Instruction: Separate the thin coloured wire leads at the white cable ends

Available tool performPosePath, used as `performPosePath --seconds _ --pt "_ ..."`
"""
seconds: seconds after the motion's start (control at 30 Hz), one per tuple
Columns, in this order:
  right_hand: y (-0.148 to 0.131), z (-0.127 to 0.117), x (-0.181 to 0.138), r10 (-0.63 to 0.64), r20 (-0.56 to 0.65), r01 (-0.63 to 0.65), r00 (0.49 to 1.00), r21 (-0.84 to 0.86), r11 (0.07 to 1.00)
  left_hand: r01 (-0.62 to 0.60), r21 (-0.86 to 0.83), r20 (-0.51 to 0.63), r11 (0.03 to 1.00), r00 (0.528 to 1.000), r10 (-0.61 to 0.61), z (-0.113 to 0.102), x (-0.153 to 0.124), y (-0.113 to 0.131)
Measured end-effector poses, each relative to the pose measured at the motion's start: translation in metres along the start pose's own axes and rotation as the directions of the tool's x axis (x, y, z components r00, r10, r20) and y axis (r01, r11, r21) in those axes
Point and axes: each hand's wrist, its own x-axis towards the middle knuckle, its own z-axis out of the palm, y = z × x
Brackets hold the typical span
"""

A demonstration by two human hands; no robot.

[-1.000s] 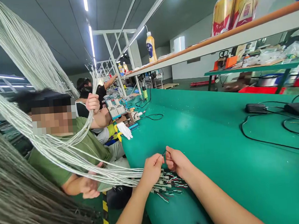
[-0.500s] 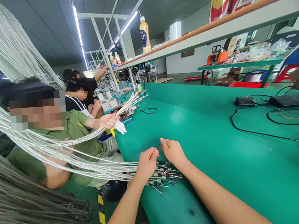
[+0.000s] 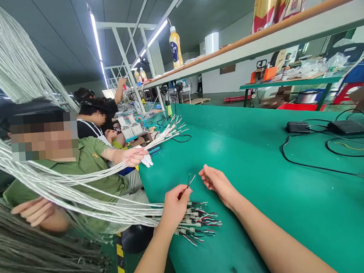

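My left hand pinches a cable near its end, and thin black and white wires stick up from between the thumb and finger. To the right, my right hand is off the wires, its fingers slightly apart and nothing in them. Below my left hand, a bundle of white braided cables lies over the table edge. Its cable ends fan out on the green table in red, black and white wires, with pale sleeves behind them.
At left, a co-worker in a green shirt grips another cable bundle. More cables hang overhead and at lower left. Black adapters with cords lie on the green table at right. A shelf with a bottle runs above.
My right hand has let go of the wires and moved slightly right, its fingers parting. My left hand keeps its pinch. The co-worker's lower hand has moved left, away from the cables.
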Motion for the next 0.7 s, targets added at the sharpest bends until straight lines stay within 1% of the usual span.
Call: performPosePath --seconds 0.07,0.13,0.2,0.27,0.37,0.47,0.53,0.63,0.7 --pt "0.0 0.005 -0.003 -0.041 0.134 0.054 0.99 -0.099 0.994 -0.004 -0.03 -0.014 1.0 1.0 0.003 0.001 0.0 -0.002" --pt "0.001 0.009 -0.004 -0.045 0.268 0.093 0.962 -0.17 0.981 -0.006 -0.048 -0.01 0.999 1.0 0.005 0.001 0.0 -0.003" --pt "0.003 0.014 -0.003 -0.062 0.332 0.138 0.941 -0.211 0.968 -0.008 -0.049 0.004 0.999 1.0 0.009 0.001 0.0 -0.004" --pt "0.005 0.019 0.0 -0.081 0.326 0.16 0.942 -0.222 0.962 -0.015 -0.026 0.013 1.0 1.0 0.015 0.0 0.0 -0.003" --pt "0.008 0.024 0.002 -0.05 0.283 0.11 0.958 -0.2 0.974 -0.027 0.001 0.015 1.0 1.0 0.027 -0.001 0.0 -0.003" --pt "0.01 0.026 0.001 0.009 0.238 0.029 0.971 -0.154 0.988 -0.042 0.003 0.021 0.999 0.999 0.042 0.001 0.0 -0.003" --pt "0.013 0.028 0.0 0.079 0.202 -0.055 0.976 -0.121 0.991 -0.039 0.022 0.024 0.999 0.999 0.039 0.002 -0.001 -0.004" --pt "0.016 0.033 0.001 0.2 0.165 -0.191 0.966 -0.066 0.979 -0.03 0.047 0.041 0.998 0.999 0.028 0.003 -0.001 -0.007" --pt "0.017 0.035 0.002 0.239 0.141 -0.236 0.961 -0.034 0.971 -0.031 0.052 0.065 0.998 0.997 0.028 0.002 0.0 -0.008"
